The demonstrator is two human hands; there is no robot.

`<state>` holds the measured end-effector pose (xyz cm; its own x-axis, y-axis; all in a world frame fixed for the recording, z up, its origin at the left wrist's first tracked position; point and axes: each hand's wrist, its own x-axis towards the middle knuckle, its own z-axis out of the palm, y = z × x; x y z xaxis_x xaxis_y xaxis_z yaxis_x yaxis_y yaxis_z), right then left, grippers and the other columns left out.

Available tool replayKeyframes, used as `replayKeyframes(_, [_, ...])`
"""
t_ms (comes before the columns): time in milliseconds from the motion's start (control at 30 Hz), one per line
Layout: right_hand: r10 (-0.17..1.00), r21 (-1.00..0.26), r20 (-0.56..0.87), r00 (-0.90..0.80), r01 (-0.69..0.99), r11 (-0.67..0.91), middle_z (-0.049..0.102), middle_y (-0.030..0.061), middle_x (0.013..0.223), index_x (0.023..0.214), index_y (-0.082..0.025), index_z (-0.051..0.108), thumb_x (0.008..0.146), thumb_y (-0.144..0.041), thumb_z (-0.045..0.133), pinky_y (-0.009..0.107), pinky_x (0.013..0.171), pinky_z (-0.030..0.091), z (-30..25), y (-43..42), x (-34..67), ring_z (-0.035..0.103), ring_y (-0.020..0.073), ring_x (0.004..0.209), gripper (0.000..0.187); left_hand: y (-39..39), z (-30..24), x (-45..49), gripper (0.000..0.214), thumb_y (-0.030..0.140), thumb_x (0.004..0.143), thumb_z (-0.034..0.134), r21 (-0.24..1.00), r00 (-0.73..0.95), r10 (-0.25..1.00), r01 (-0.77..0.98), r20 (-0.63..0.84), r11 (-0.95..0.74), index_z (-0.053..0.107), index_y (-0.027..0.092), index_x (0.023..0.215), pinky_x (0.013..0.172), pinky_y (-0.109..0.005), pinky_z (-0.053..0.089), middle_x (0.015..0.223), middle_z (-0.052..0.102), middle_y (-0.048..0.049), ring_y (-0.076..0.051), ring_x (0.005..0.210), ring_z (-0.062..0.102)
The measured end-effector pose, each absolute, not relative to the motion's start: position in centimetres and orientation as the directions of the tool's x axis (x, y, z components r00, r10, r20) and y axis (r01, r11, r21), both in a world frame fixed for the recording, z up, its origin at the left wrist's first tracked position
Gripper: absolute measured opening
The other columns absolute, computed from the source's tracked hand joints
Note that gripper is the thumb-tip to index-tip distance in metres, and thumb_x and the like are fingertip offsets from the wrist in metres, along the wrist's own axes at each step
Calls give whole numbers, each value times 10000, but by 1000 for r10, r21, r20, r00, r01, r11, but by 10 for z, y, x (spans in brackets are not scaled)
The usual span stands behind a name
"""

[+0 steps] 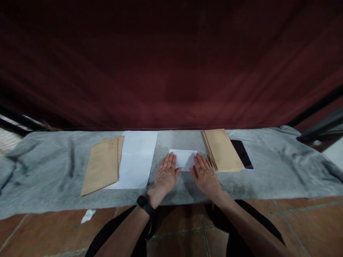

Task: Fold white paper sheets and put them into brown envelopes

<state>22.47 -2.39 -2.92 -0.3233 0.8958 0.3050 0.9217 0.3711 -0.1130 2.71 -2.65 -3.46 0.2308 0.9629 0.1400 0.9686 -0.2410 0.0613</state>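
Note:
A small white folded paper (184, 159) lies on the grey cloth between my hands. My left hand (166, 175) rests flat over its left edge, fingers stretched out and pointing away from me. On the paper's right edge lies my right hand (205, 175), also flat with straight fingers. White sheets (138, 157) are spread to the left of my left hand. Brown envelopes (102, 166) partly cover their left side. Close to my right hand is a stack of brown envelopes (225, 150).
A dark-screened phone (242, 153) sits partly under the right envelope stack. Grey cloth (276, 164) covers the long surface, with a dark red curtain (184, 71) behind it. A white scrap (88, 215) lies on the tiled floor (182, 235).

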Motion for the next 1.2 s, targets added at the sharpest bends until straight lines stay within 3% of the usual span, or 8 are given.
replayKeyframes(200, [841,-181,282,-462,835,520,398,128,1585,1521,-116,408,1054,-406,347,432,1204,303,-39,-33,203,338,240,1479,553,-26,-35,28,598,376,1033,269,84,215,970,971,110,-224,316,69,1543,1225,-442,277,1612,323,-175,-249,1522,240])
replayKeyframes(400, [853,-153,300,-428,861,485,353,179,1598,1548,-84,340,1037,-456,384,467,1200,293,-54,-38,204,310,271,1490,633,-26,-36,30,583,366,1028,274,84,184,977,977,111,-194,327,103,1546,1232,-438,262,1617,331,-142,-237,1519,256])
replayKeyframes(633, [880,-107,296,-371,903,417,360,222,1584,1522,-18,361,1027,-461,416,464,1187,295,-52,-39,210,329,301,1475,666,-23,-26,38,577,292,1007,318,57,21,990,998,139,-29,367,10,1508,1246,-466,222,1605,328,-207,-284,1515,260])
replayKeyframes(900, [878,-50,274,-392,906,420,401,177,1572,1489,-74,451,997,-267,418,511,1195,260,-48,-39,210,350,302,1464,529,-9,-26,67,537,324,1046,238,188,359,917,902,171,-388,379,103,1515,1238,-442,270,1598,386,-120,-222,1514,270])
replayKeyframes(1200, [892,-104,218,-396,899,425,549,158,1467,1407,-86,554,1016,-216,352,450,1188,298,-26,-26,214,487,261,1361,459,6,-33,73,555,345,1039,248,176,223,959,951,172,-253,361,114,1530,1248,-460,222,1601,375,-120,-223,1522,248])
